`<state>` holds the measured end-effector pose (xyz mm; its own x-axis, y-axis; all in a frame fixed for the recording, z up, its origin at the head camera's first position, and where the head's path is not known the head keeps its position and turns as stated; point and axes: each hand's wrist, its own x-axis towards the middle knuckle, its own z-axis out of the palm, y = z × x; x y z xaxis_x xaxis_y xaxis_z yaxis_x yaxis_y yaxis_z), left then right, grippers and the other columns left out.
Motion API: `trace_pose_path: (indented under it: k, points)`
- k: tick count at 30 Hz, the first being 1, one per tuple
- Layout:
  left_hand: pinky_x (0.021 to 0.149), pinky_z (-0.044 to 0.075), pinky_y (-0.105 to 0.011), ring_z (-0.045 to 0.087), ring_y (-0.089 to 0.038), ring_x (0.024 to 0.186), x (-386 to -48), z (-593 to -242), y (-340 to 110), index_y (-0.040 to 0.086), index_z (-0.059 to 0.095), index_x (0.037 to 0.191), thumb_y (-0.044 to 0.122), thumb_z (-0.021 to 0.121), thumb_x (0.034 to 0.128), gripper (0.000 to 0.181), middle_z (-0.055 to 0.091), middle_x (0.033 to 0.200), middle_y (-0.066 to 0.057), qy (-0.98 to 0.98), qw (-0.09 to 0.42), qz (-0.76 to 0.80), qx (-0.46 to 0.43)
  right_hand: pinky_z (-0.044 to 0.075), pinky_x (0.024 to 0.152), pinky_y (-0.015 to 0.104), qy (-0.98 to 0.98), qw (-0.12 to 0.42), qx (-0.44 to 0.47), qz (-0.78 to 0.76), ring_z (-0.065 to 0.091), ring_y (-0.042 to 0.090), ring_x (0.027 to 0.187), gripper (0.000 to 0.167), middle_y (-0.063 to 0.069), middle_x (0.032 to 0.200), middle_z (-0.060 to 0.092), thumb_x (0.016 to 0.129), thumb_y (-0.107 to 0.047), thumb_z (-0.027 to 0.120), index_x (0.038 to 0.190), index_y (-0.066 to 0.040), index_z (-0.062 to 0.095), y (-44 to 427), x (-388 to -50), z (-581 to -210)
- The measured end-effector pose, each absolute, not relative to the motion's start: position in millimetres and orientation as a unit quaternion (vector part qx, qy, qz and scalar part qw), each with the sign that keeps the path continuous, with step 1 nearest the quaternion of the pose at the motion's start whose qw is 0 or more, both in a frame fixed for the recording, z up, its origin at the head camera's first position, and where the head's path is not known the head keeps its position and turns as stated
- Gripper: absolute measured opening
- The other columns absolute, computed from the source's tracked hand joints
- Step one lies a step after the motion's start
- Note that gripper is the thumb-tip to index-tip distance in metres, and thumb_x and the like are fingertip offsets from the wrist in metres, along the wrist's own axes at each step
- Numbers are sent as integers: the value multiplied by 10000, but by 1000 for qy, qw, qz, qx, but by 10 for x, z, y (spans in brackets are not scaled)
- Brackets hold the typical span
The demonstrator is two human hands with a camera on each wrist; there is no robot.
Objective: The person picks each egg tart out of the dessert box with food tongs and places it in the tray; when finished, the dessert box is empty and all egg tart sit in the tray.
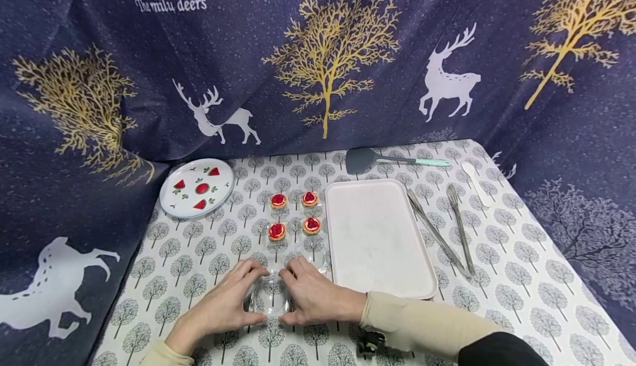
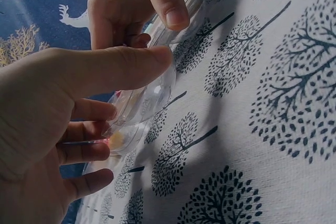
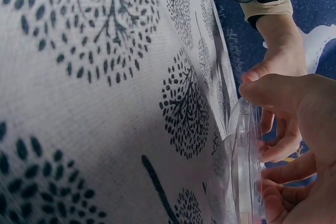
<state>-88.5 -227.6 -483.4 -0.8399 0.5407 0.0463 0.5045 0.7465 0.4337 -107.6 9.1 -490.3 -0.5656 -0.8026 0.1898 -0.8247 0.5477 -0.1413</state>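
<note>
Both hands are around a clear plastic container (image 1: 272, 294) near the front of the table. My left hand (image 1: 226, 300) holds its left side, the thumb at the near edge and the fingers farther back. On the opposite side, my right hand (image 1: 315, 294) grips it with bent fingers and thumb. In the left wrist view, the left thumb lies against clear rounded plastic (image 2: 155, 95). The right wrist view shows the plastic rim (image 3: 244, 156) beside the right fingers. Beyond the hands, several small red-topped tarts (image 1: 276, 231) sit amid clear plastic; whether it joins the held piece I cannot tell.
Right of the tarts lies a white rectangular tray (image 1: 380, 239). A grey spatula (image 1: 361, 160) is behind it; metal tongs (image 1: 462, 228) and a white spoon (image 1: 474, 181) lie farther right. A round plate with watermelon pictures (image 1: 186, 203) stands at the back left.
</note>
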Motion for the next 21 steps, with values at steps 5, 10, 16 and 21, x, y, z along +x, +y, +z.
trace_pose_path:
  k: [5,10,16,21]
  points:
    - [1010,499,-434,489,-141,1195,-883,-4848,-2278,164,570,1277,458,882,582,817,499,1296,42,935,45,220,276,497,927,229,-880,46,462,101,488,134,999,832,39,1116,538,719,-666,720,1231,-30,562,88,-1079,-4912]
    - [1012,495,-436,492,-137,1190,-880,-4863,-2270,157,573,1274,467,879,585,815,500,1291,55,935,45,220,276,499,924,225,-881,41,461,99,490,136,1006,829,43,1129,542,725,-669,714,1235,-33,563,90,-1082,-4919]
    - [1031,479,-438,495,-137,1191,-881,-4873,-2265,143,579,1271,480,880,579,826,508,1279,49,935,37,215,280,492,897,213,-881,43,461,96,476,124,988,822,28,1105,535,724,-670,714,1225,-36,566,87,-1077,-4933]
    - [1015,485,-440,499,-138,1174,-885,-4885,-2264,131,583,1264,470,886,567,833,512,1265,55,936,25,208,283,481,860,207,-880,53,463,89,462,116,961,824,17,1076,530,721,-682,708,1216,-37,572,87,-1080,-4946]
